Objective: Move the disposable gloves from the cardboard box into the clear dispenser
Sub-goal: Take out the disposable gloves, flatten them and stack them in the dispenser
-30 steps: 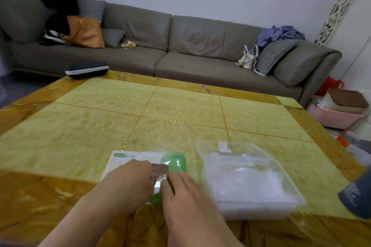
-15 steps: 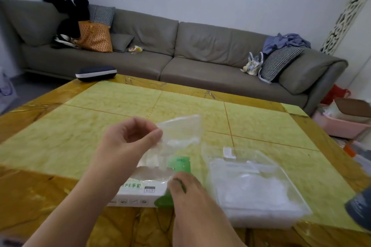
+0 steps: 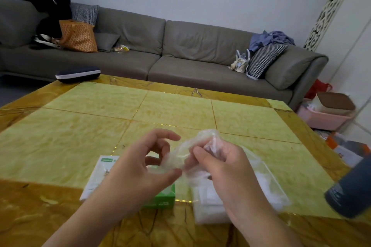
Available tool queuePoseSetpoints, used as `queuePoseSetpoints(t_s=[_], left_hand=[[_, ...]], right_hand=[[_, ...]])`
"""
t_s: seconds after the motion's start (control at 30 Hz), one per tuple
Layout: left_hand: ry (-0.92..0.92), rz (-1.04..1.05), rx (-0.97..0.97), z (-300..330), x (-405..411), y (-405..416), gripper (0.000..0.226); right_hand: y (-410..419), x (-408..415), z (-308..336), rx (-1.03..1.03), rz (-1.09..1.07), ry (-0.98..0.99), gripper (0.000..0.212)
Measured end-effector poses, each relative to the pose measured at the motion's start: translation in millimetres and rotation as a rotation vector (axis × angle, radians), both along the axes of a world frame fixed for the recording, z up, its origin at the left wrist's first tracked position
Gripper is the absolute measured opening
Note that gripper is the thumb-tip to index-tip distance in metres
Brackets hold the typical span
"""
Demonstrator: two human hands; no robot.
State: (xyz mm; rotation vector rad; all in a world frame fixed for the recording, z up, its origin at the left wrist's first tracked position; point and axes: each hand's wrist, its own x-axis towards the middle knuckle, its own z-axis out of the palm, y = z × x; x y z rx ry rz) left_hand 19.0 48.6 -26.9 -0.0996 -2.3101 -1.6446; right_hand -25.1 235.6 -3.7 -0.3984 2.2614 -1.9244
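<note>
A thin clear disposable glove (image 3: pixel 180 152) hangs crumpled in the air between my two hands, above the table. My left hand (image 3: pixel 140 168) pinches its lower left end between thumb and fingers. My right hand (image 3: pixel 218 164) grips its upper right part with curled fingers. Below my left hand lies the white and green cardboard glove box (image 3: pixel 160 199), mostly hidden by the wrist. The clear dispenser (image 3: pixel 269 186), with white gloves inside, stands to the box's right, partly under my right hand.
The yellow-green tiled table (image 3: pixel 180 110) has an amber border. A dark grey cylinder (image 3: pixel 351 190) stands at its right edge and a dark case (image 3: pixel 78 74) at the far left corner. A grey sofa (image 3: pixel 180 54) lies beyond; bins and clutter (image 3: pixel 325 114) sit on the floor at right.
My right hand has risen from the box and taken hold of the glove that my left hand pulled out. Both hands now hold it higher, further right.
</note>
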Motion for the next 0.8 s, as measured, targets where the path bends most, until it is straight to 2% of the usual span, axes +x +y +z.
queuePoseSetpoints(t_s=[0.03, 0.1, 0.13, 0.2, 0.27, 0.33, 0.53, 0.6, 0.7, 0.8], left_hand=[[-0.017, -0.021, -0.011, 1.0, 1.3, -0.2, 0.067], [-0.177, -0.091, 0.058, 3.3, 2.5, -1.6, 0.082], [-0.285, -0.147, 0.121, 6.8, 3.1, -0.2, 0.082], [-0.423, -0.269, 0.302, 8.8, 1.4, 4.8, 0.067], [-0.434, -0.311, 0.443, 6.7, -1.6, 10.6, 0.048], [-0.388, -0.322, 0.48, 3.3, -2.3, 13.2, 0.037], [-0.362, -0.211, 0.754, -1.0, -3.9, 3.6, 0.046], [-0.348, -0.2, 0.755, 0.1, -5.2, 0.5, 0.044], [-0.377, -0.236, 0.642, 0.7, -2.4, 1.3, 0.038], [-0.287, -0.111, 0.516, -2.9, -1.5, 5.7, 0.036]], right_hand=[[1.5, -1.6, -1.1, 0.018, -0.038, 0.017, 0.016], [3.5, -2.9, -0.3, -0.016, -0.032, 0.007, 0.018], [4.3, -2.6, 0.3, -0.04, 0.0, -0.007, 0.018], [5.4, -2.4, 0.7, -0.049, 0.068, -0.007, 0.018], [5.8, -3.5, -1.0, -0.002, 0.104, 0.005, 0.018], [7.7, -4.4, -1.2, 0.017, 0.14, 0.003, 0.016], [13.3, -11.5, -5.8, -0.07, 0.07, -0.026, 0.006], [14.6, -13.5, -7.4, -0.094, 0.069, -0.044, 0.008], [13.5, -11.6, -6.8, -0.051, 0.142, -0.029, 0.01], [14.0, -10.2, -6.7, -0.038, 0.226, -0.078, 0.012]])
